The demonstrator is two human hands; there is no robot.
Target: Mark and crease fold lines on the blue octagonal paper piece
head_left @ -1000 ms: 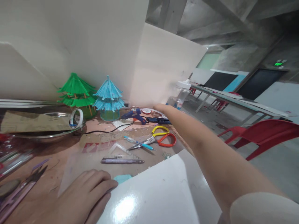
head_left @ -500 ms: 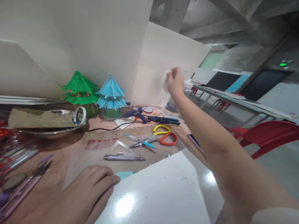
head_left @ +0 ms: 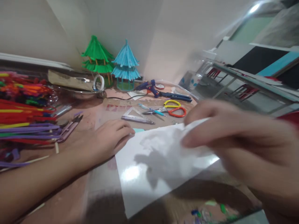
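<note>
My left hand (head_left: pixel 106 141) lies palm down on the table, its fingers loosely curled at the near left corner of a glossy white sheet (head_left: pixel 149 174). My right hand (head_left: pixel 233 146) is close to the camera and blurred. It hovers over the sheet's right side with its fingers pinched on a piece of crumpled white tissue (head_left: pixel 189 130). Beyond the left hand lie a clear set square (head_left: pixel 133 112) and a grey pen (head_left: pixel 137 118).
Scissors with yellow and orange handles (head_left: pixel 171 109), a blue glue gun (head_left: pixel 149 87), green (head_left: pixel 97 57) and blue (head_left: pixel 126 63) pagoda models, a metal bowl (head_left: pixel 77 90) and coloured pipe cleaners (head_left: pixel 23 109) fill the table. A clear plastic bottle (head_left: pixel 196 76) stands at its far right edge.
My right hand came back from the far right of the table with the white tissue and is now near the sheet. The view has tilted down and left. My left hand stayed put.
</note>
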